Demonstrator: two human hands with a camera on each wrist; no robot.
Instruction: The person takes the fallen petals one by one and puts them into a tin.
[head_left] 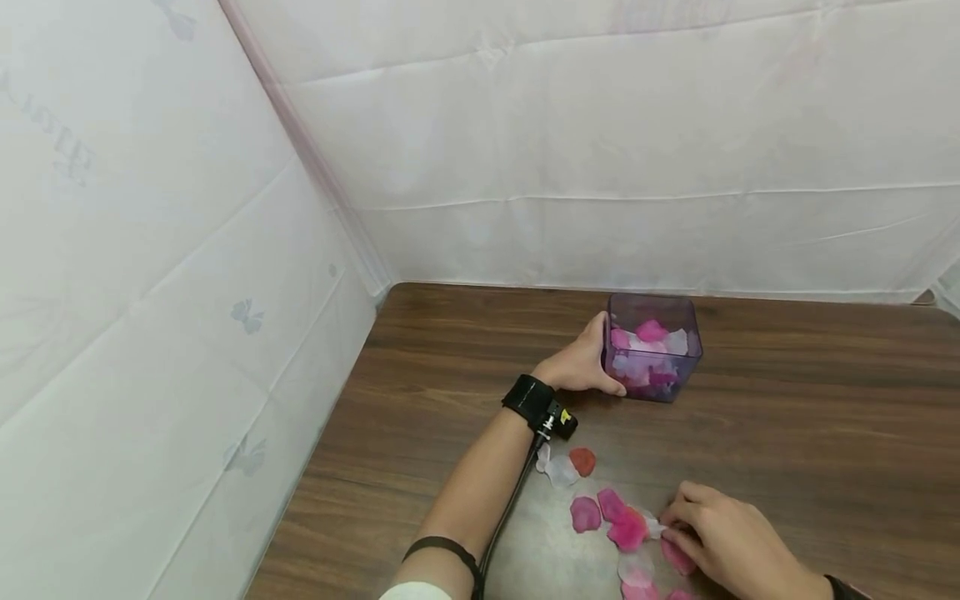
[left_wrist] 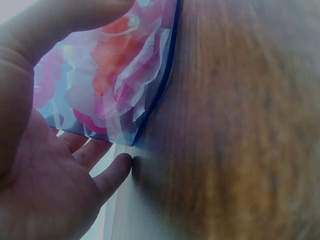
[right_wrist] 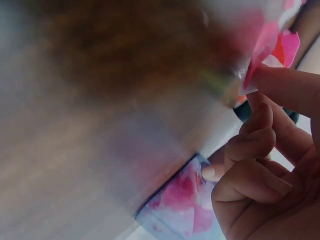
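Left arm: you extend it forward across the middle, forearm bare, black wrist strap | Left hand (head_left: 579,364): thumb and fingers spread, curved in a grasp | Right hand (head_left: 731,542): near right, knuckles up, fingers (right_wrist: 260,122) curled, fingertips pinching.

No legible txt; wall (head_left: 112,208) print too faint.
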